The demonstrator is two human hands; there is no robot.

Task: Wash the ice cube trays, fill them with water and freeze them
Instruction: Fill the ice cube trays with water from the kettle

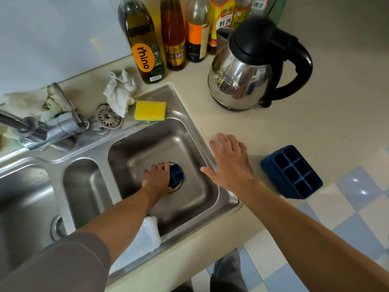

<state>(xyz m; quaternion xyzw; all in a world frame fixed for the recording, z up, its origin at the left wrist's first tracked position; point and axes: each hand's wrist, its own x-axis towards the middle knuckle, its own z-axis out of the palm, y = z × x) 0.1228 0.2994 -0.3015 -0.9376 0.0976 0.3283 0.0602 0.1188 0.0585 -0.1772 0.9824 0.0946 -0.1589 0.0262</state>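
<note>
Kettle (242,81) and bottles (145,49) stand at the back of the counter (273,127). Sponge (149,110) and cloth (120,91) lie on the sink (151,144) rim. A white tub (147,234) sits under the left forearm. The left hand (156,178) curls round a tray (176,175) over the drain. The right hand (229,165), fingers spread straight, holds nothing at the rim. Stacked trays (292,172) lie near it on the counter.

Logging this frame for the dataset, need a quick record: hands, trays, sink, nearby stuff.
left hand: grips a blue ice tray at the bottom of the right sink basin
right hand: fingers spread, over the counter edge; contact unclear
other trays: blue stack on the counter, right of the basin
tap: no water visible
nearby: yellow sponge on the basin rim, kettle on the counter
</note>
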